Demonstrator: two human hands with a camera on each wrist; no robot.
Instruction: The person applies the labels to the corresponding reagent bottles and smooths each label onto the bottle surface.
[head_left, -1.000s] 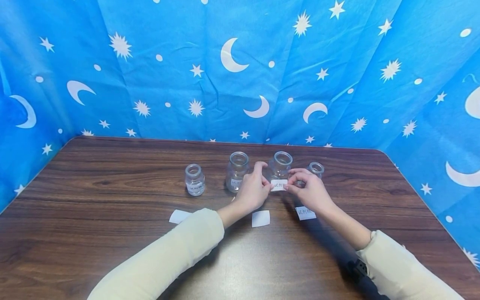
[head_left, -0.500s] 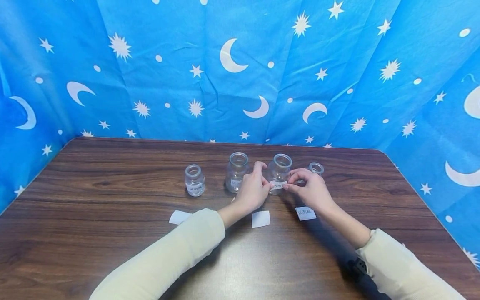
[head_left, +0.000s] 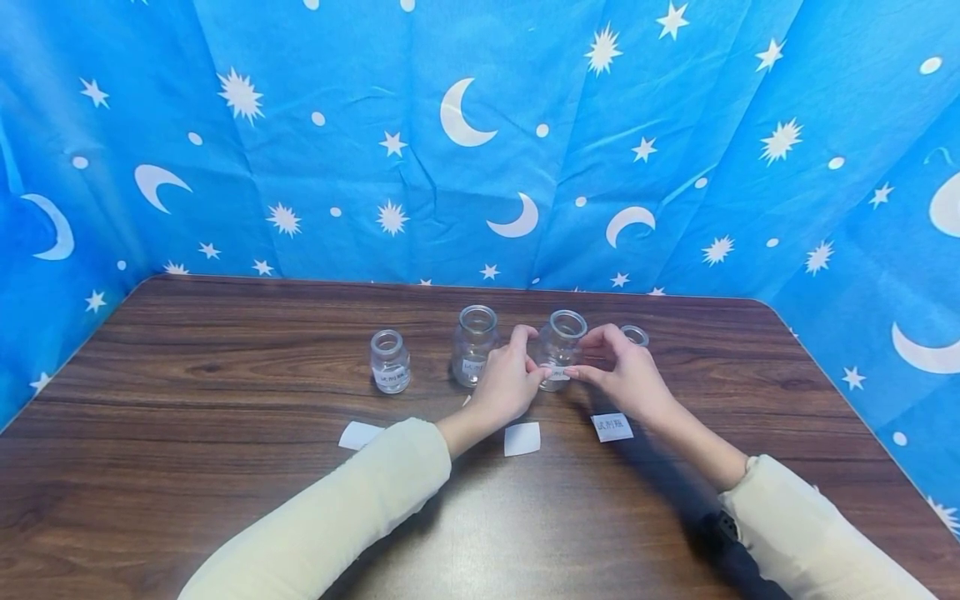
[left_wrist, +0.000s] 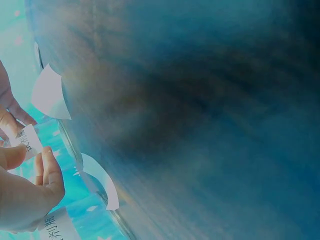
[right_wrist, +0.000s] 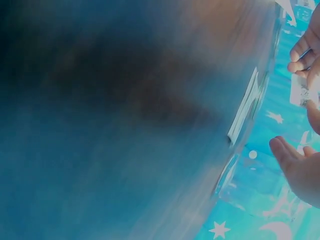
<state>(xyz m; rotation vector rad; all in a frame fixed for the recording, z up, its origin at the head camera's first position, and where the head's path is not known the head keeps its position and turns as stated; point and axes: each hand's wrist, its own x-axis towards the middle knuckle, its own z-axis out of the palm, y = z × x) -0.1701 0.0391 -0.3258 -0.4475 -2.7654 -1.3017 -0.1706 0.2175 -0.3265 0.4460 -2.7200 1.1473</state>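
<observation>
An open-mouthed glass jar (head_left: pixel 567 327) stands upright between the hands, third from the left in a row. A white label with handwritten characters (head_left: pixel 557 373) lies on its front. My left hand (head_left: pixel 504 385) holds the jar from the left, its thumb on the label's left end. From the other side my right hand (head_left: pixel 632 379) holds the jar, thumb at the label's right end and fingers along the glass. In the left wrist view the label (left_wrist: pixel 31 140) shows between both hands (left_wrist: pixel 27 195). The right wrist view catches the right hand (right_wrist: pixel 302 172) at its edge.
Left of the held jar are a large labelled jar (head_left: pixel 471 333) and a small labelled jar (head_left: pixel 390 367). Another small jar (head_left: pixel 636 336) is mostly hidden behind the right hand. White paper pieces (head_left: pixel 522 438) and a written label (head_left: pixel 612 427) lie on the wooden table (head_left: pixel 225 417).
The label has gone from flat in front of the jar to lying against its glass. My right hand's fingers have shifted slightly, back along the jar's side. My left hand stays nearly still.
</observation>
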